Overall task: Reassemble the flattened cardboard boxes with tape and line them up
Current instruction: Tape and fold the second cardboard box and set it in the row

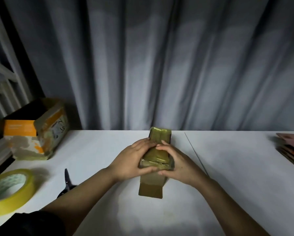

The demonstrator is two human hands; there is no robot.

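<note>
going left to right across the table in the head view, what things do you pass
tape roll → orange and black box → scissors → left hand → small taped box in both hands → right hand → stack of flattened cardboard

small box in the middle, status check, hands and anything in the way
Left hand and right hand both gripping the taped small box, mid-table. Scissors and tape roll off to the left, nothing blocking.

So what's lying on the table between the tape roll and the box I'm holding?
The head view shows scissors between the tape roll and the box, partly hidden by the left forearm.
</note>
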